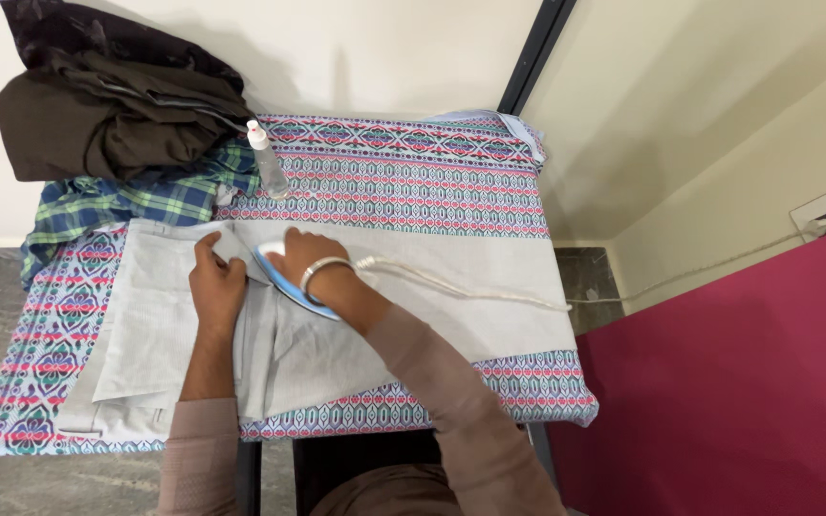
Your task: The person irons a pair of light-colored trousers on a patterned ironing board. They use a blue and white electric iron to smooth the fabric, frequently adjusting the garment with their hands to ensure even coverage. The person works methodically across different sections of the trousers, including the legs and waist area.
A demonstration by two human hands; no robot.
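The right hand (300,256) grips the blue iron (284,280) on the grey cloth (336,334) (its cord (470,287) trails right). The left hand (217,285) lies flat, fingers open, pressing the cloth just beside the iron, mid-table (432,182)

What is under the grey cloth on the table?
Under the grey cloth lies a patterned cover, showing all around it. The tabletop itself is covered. On top, the left hand presses and the right hand grips the iron.

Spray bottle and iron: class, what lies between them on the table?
In the head view, between the spray bottle and the iron lie patterned cloth and the grey garment's upper edge.
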